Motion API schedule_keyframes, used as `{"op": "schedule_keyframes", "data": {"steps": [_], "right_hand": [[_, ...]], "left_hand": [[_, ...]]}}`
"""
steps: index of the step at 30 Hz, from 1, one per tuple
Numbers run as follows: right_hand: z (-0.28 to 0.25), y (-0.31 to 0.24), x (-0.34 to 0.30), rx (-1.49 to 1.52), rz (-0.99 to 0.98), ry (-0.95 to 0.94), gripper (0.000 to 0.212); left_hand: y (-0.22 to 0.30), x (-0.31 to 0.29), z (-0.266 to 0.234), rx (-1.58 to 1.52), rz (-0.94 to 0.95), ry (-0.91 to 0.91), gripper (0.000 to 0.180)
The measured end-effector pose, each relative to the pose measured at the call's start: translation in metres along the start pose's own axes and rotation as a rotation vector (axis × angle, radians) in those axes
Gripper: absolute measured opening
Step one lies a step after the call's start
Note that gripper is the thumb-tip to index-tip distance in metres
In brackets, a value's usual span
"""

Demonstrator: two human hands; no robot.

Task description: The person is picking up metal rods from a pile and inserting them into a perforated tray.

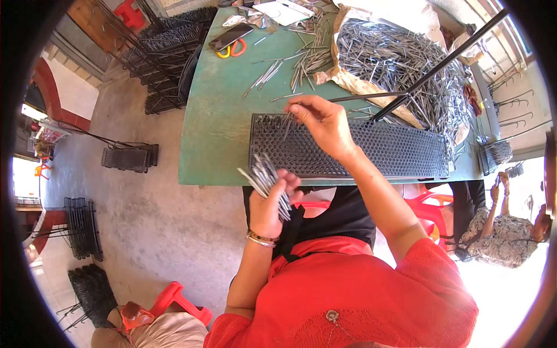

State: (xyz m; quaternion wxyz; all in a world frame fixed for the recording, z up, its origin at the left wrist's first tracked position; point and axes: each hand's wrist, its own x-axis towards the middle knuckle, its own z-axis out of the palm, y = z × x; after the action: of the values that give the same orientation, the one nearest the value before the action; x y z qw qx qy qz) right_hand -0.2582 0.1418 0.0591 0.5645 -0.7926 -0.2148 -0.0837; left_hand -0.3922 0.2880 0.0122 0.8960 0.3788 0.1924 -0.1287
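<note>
My left hand (268, 203) is closed around a bundle of thin grey metal rods (262, 177), just off the near left edge of a black perforated rack (371, 152). Over the rack's left end, my right hand (325, 123) pinches a thin metal rod (288, 124) between thumb and fingertips, its lower end pointing down at the holes. The rack lies along the near edge of the green table (217, 133). Whether the rod's tip is inside a hole is too small to tell. A long dark metal bar (441, 62) rises from the rack's far side.
A large heap of metal rods (394, 55) lies on torn brown paper (371, 88). Loose rods (313, 55), scissors (232, 49) and a dark phone (229, 36) lie on the table. Black racks (168, 58) are stacked on the floor. Another person (505, 232) sits at right.
</note>
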Motion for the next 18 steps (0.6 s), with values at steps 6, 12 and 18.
{"op": "schedule_keyframes", "data": {"steps": [6,12,18], "right_hand": [[0.000,-0.016,-0.007,0.452,0.350,-0.229,0.023],[-0.001,-0.010,-0.014,0.325,0.501,-0.165,0.020],[-0.007,-0.001,-0.006,0.326,0.373,0.088,0.020]], "left_hand": [[0.030,0.008,0.011,0.118,0.124,-0.009,0.027],[0.016,0.010,0.019,0.090,-0.036,-0.071,0.024],[0.009,0.012,0.018,0.055,-0.007,0.041,0.027]]}}
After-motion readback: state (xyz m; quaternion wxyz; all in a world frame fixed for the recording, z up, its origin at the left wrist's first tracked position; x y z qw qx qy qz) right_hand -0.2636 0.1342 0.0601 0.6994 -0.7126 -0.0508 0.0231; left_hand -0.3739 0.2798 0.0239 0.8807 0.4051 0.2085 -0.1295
